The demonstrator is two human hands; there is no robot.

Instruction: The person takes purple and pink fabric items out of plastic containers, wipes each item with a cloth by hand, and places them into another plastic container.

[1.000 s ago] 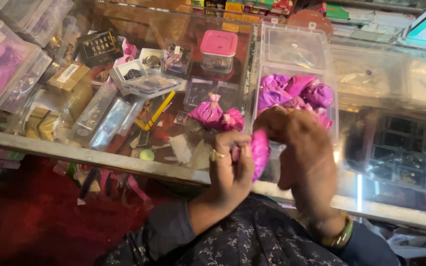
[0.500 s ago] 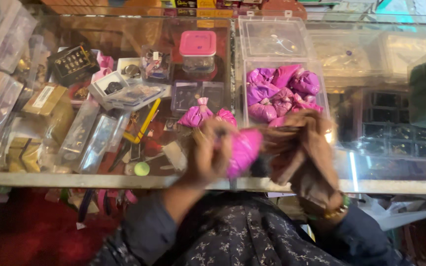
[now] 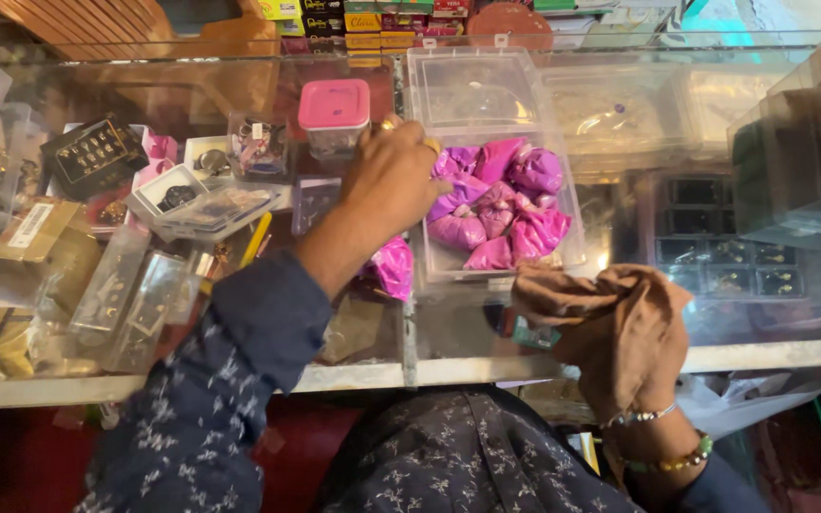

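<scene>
Right now your left hand (image 3: 393,180) reaches pink pouches (image 3: 498,204) in clear box (image 3: 563,261) — grip unclear; right hand (image 3: 620,328) grips brown cloth (image 3: 572,294) near tabletop (image 3: 353,378) edge.

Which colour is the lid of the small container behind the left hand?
Pink: the lid is plain pink, seen clearly in the head view, just behind the left hand.

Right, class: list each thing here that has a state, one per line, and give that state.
Clear box: open, filled with pink pouches.
Box lid: off, lying behind the box.
Pink-lidded jar: closed, upright.
Left hand: reaching into the box.
Right hand: wrapped in brown cloth.
</scene>
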